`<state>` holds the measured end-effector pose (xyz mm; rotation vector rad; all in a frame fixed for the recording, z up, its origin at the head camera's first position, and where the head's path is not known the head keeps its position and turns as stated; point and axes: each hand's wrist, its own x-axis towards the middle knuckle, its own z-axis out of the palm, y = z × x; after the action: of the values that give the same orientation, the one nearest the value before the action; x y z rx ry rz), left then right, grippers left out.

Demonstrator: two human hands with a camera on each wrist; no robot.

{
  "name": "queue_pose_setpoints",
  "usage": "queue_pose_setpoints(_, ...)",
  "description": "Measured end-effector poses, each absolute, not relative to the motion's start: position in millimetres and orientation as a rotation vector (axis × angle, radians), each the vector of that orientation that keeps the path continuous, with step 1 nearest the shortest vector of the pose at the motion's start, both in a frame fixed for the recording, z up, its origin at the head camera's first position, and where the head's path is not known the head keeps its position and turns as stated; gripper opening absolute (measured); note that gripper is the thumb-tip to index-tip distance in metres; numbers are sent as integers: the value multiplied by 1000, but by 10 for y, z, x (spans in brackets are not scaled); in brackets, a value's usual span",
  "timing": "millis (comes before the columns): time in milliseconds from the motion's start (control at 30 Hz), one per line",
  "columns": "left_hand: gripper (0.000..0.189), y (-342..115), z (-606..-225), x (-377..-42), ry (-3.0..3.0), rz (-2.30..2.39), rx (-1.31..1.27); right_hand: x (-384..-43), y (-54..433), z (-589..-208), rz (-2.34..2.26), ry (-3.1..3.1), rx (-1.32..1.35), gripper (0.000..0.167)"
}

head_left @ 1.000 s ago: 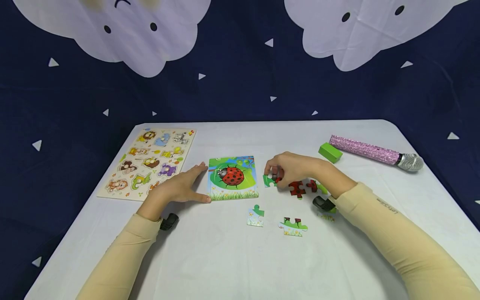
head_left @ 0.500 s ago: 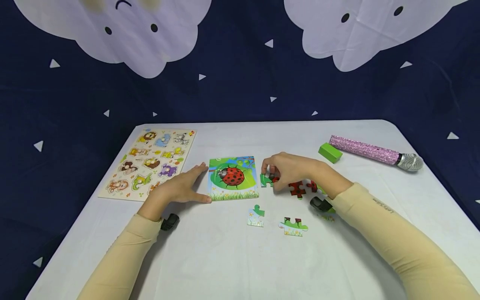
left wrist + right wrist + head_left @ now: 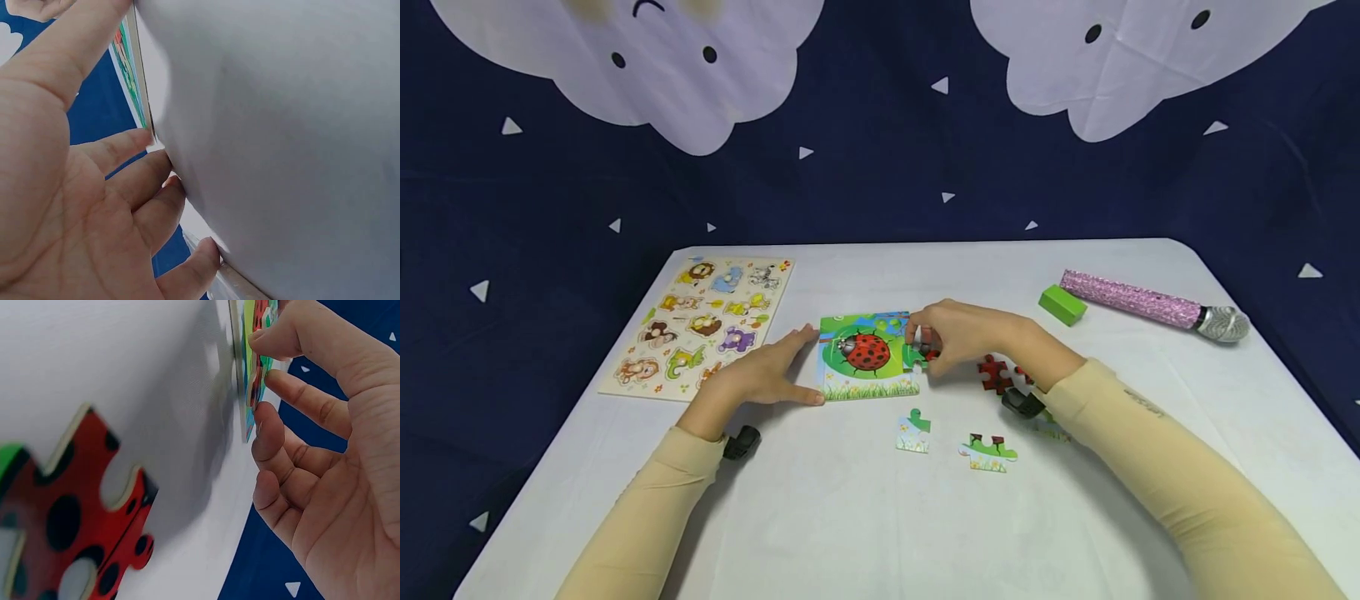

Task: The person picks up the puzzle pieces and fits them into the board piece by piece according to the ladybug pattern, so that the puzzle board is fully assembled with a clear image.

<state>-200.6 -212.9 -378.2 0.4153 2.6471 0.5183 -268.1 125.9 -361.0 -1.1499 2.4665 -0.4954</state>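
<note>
Toy-play setting, type of building unclear, navy cloth behind with cartoon clouds and triangles, white-covered counter, animal board, jigsaw pieces, glittery microphone

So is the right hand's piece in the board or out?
Out: the right hand pinches the piece across the right edge of the board. Whether they touch, I can't tell.

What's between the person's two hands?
In the head view, the ladybug puzzle board lies between the left hand and the right hand; the puzzle piece pinched in the right hand overlaps the board's right edge.
</note>
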Motion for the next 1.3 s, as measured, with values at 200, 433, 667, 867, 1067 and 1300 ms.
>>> queue_pose_setpoints(200, 112, -2139, -3776, -2015, 2645, 523, 480, -2708, 1171, -3603, -524, 2450, -1195, 47)
queue_pose_setpoints(433, 108, -2134, -3772, -2014, 2645, 526, 495, -2733, 1088, -3610, -523, 2457, -1192, 45)
queue_pose_setpoints(667, 108, -2141, -3793, -2006, 2644, 519, 480, -2743, 966, -3622, -521, 2451, -1203, 45)
queue_pose_setpoints(867, 108, -2150, -3805, -2009, 2646, 516, 479, -2756, 866, -3637, -504, 2442, -1211, 42)
queue_pose_setpoints(1067, 108, -2152, -3806, -2009, 2650, 508, 483, -2761, 769, -3649, -510, 2434, -1223, 43)
queue_pose_setpoints(1300, 107, -2144, -3781, -2017, 2647, 514, 491, -2752, 702, -3660, -526, 2427, -1236, 39)
